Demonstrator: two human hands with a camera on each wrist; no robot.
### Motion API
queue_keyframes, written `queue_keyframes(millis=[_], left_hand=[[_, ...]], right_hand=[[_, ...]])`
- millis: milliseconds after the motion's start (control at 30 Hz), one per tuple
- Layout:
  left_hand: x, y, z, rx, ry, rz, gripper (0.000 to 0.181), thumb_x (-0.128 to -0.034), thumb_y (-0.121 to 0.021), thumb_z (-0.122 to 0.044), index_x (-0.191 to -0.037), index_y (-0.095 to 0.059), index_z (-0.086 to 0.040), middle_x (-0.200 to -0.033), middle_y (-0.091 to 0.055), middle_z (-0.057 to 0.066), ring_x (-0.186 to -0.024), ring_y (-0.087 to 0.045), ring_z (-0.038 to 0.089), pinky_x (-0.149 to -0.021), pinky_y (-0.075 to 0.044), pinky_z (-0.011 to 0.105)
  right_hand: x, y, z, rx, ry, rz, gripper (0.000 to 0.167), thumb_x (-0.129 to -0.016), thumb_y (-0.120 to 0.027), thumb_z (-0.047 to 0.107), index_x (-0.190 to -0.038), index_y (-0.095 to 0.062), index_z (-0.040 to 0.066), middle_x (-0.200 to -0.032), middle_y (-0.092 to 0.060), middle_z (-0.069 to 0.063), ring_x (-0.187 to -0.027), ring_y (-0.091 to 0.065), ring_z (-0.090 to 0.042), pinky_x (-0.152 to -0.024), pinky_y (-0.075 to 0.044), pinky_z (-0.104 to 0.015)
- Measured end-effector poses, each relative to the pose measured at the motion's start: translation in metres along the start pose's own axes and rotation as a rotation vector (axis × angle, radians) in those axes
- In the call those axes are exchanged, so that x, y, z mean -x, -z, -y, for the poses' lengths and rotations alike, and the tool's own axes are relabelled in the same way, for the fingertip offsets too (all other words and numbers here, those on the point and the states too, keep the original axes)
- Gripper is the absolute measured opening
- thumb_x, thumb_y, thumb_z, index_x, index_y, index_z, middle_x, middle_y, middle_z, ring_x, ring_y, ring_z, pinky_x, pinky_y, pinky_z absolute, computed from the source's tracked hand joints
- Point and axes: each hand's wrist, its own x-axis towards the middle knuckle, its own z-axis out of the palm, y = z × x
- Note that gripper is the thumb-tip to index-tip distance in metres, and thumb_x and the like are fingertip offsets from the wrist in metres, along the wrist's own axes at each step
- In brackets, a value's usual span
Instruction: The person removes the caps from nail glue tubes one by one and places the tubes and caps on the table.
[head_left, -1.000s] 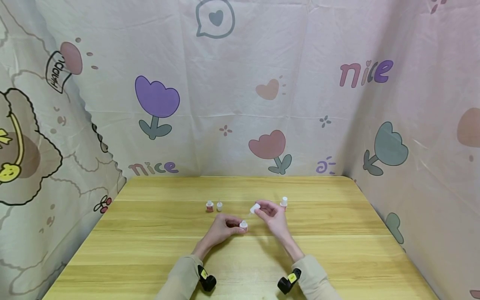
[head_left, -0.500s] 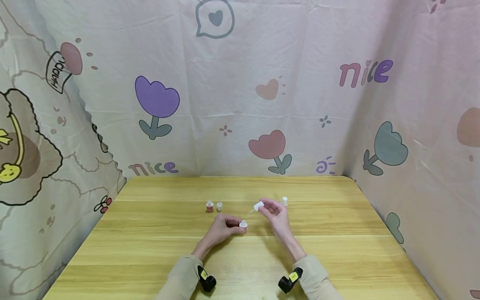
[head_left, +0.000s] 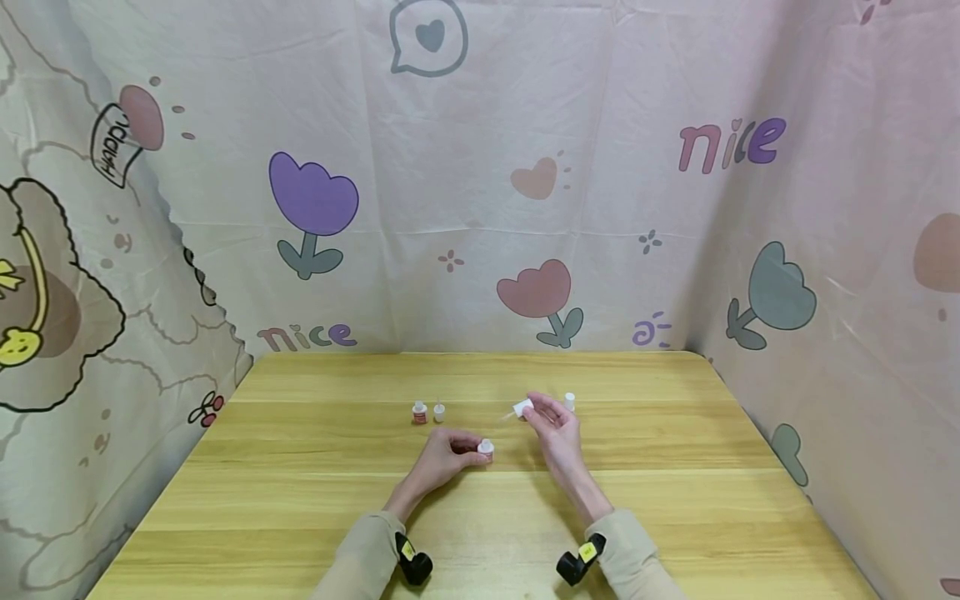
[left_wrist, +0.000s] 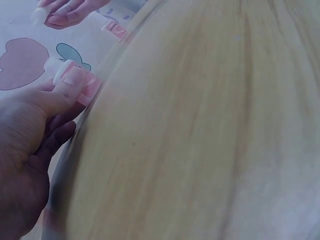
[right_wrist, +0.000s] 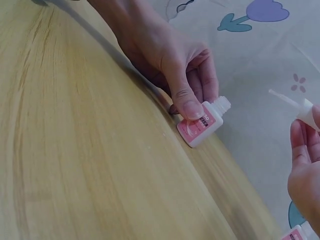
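Near the middle of the table, my left hand (head_left: 442, 457) pinches a small open bottle (right_wrist: 200, 125) with a pink label and a white neck, between thumb and fingers. The bottle stands on the wood. Up and to the right of it, my right hand (head_left: 557, 432) pinches a white brush cap (head_left: 523, 407) by its top. The cap is tilted, its thin pale brush (right_wrist: 285, 98) pointing left, clear of the bottle's neck. In the left wrist view the thumb covers part of the pink bottle (left_wrist: 89, 90).
Behind the left hand stand another uncapped bottle (head_left: 419, 413) and a loose brush cap (head_left: 438, 413), brush up. A capped bottle (head_left: 569, 402) stands behind the right hand, partly hidden. The wooden table (head_left: 300, 517) meets a printed cloth (head_left: 450, 183) at the back.
My right hand has moved up and to the right with the brush cap, away from the bottle. The brush has tipped closer to level. The left hand and its bottle have stayed nearly still.
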Motion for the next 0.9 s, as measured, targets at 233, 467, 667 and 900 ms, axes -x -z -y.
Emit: queue_keyframes(millis=[233, 467, 667, 900], left_hand=[[-0.0003, -0.0001, 0.0001, -0.012, 0.003, -0.016, 0.018, -0.0805, -0.085, -0.015, -0.096, -0.080, -0.007, -0.091, -0.079, 0.011, -0.076, -0.068, 0.004, -0.069, -0.054, 0.016], [-0.0005, -0.0003, -0.0003, -0.050, -0.003, -0.029, 0.018, -0.0820, -0.084, -0.016, -0.096, -0.079, -0.005, -0.091, -0.079, 0.011, -0.075, -0.067, 0.000, -0.069, -0.054, 0.017], [-0.0008, -0.0015, 0.0002, -0.043, -0.002, -0.046, 0.019, -0.0815, -0.084, -0.015, -0.096, -0.079, -0.005, -0.091, -0.079, 0.011, -0.074, -0.066, 0.000, -0.069, -0.054, 0.017], [-0.0014, -0.0024, 0.0001, -0.040, -0.009, -0.065, 0.020, -0.0813, -0.084, -0.014, -0.098, -0.079, -0.004, -0.091, -0.079, 0.011, -0.074, -0.066, 0.000, -0.069, -0.053, 0.017]], right_hand=[[-0.0009, 0.0012, -0.0016, -0.069, 0.013, 0.016, 0.031, -0.094, -0.060, -0.010, -0.124, -0.057, -0.015, -0.094, -0.068, 0.002, -0.087, -0.067, -0.008, -0.084, -0.058, -0.021], [-0.0014, 0.0031, -0.0026, -0.098, -0.008, 0.020, 0.019, -0.095, -0.060, -0.009, -0.110, -0.067, 0.001, -0.093, -0.069, 0.001, -0.084, -0.069, -0.010, -0.083, -0.059, -0.022], [-0.0016, 0.0051, -0.0023, -0.101, -0.033, 0.039, 0.024, -0.094, -0.059, -0.010, -0.100, -0.069, 0.011, -0.092, -0.070, 0.002, -0.084, -0.070, -0.010, -0.084, -0.059, -0.022], [-0.0034, 0.0080, -0.0035, -0.150, -0.052, 0.062, 0.021, -0.093, -0.058, -0.012, -0.102, -0.069, 0.004, -0.092, -0.073, -0.001, -0.085, -0.072, -0.012, -0.085, -0.060, -0.024]])
